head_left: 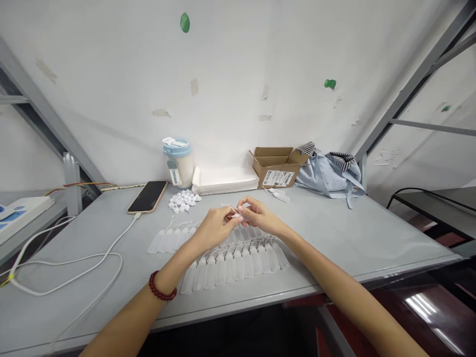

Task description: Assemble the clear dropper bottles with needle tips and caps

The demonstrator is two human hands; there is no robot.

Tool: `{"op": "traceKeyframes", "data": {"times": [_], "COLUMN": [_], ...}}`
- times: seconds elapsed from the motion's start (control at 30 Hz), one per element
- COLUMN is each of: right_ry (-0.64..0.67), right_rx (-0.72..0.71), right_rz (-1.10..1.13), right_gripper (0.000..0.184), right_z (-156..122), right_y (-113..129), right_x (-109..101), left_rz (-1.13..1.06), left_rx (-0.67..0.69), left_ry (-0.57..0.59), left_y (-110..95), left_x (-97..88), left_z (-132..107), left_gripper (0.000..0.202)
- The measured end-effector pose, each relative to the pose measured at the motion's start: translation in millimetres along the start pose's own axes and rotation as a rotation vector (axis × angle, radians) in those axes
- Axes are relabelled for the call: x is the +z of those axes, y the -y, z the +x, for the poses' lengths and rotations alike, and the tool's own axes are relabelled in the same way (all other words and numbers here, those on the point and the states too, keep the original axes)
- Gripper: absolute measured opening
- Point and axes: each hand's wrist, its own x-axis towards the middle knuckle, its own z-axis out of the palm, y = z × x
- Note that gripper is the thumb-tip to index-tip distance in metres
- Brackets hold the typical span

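Observation:
My left hand [215, 225] and my right hand [259, 216] meet above the middle of the table, both with fingers pinched. Between their fingertips is a small white cap [237, 215] with a thin white cord; the fingers hide much of it. Below the hands, small translucent plastic bottles [238, 265] with white cord loops lie side by side in a row. A second row of such bottles [169, 240] lies behind, partly covered by my left hand and forearm. A pile of small white caps [184, 200] sits beyond my left hand.
A phone [148, 196] on a white charging cable [111, 243] lies at left. Along the wall stand a blue-lidded cup [178, 163], a stack of white sheets [226, 181], an open cardboard box [277, 168] and a light-blue cloth bag [327, 173]. One loose bottle [278, 195] lies before the box.

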Motion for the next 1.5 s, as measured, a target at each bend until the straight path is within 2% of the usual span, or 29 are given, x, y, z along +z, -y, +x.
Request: {"op": "traceKeyframes", "data": {"times": [0.17, 0.3, 0.37, 0.43, 0.57, 0.63, 0.8, 0.9, 1.0, 1.23, 1.5], "right_ry": [-0.123, -0.161, -0.175, -0.172, -0.118, -0.106, -0.130, -0.146, -0.153, -0.173, -0.162], "right_rx": [-0.098, -0.151, -0.162, -0.161, -0.095, -0.071, -0.168, -0.199, -0.213, -0.153, -0.068], "right_rz": [-0.122, -0.119, -0.087, -0.040, 0.072, 0.099, 0.095, 0.075, 0.039, 0.019, 0.156], "right_gripper": [0.035, 0.032, 0.031, 0.031, 0.033, 0.034, 0.030, 0.030, 0.027, 0.028, 0.032], "right_z": [0.2, 1.1, 1.8, 2.3, 2.3, 2.1, 3.0, 4.1, 4.2, 3.0, 5.6], "right_y": [0.0, -2.0, -4.0, -5.3, -4.3, -2.9, -1.5, -3.6, -6.4, -7.0, -9.0], "right_x": [-4.5, -6.6, -6.6, -6.8, -8.7, -9.7, -10.1, -9.2, -7.7, -7.7, -7.3], "left_rz": [-0.077, -0.129, -0.133, -0.107, 0.064, 0.072, -0.158, -0.203, -0.208, -0.046, 0.229], "left_rx": [-0.115, -0.163, -0.161, -0.126, 0.080, 0.091, -0.108, -0.178, -0.212, -0.089, 0.103], "left_ry": [-0.065, -0.055, -0.097, -0.175, -0.292, -0.278, -0.096, -0.003, 0.044, -0.028, -0.074], "left_y": [5.0, 6.7, 5.8, 4.3, 2.9, 3.7, 5.8, 5.3, 4.0, 2.6, 10.0], "left_x": [-9.7, -11.3, -9.2, -6.7, -4.2, -4.7, -8.7, -10.8, -11.3, -7.0, -6.8], "left_z": [4.1, 5.0, 3.7, 1.6, -1.8, -1.3, 3.8, 5.2, 4.3, 0.8, 0.7], "left_gripper": [0.042, 0.045, 0.042, 0.035, 0.023, 0.022, 0.039, 0.048, 0.047, 0.036, 0.031]}}
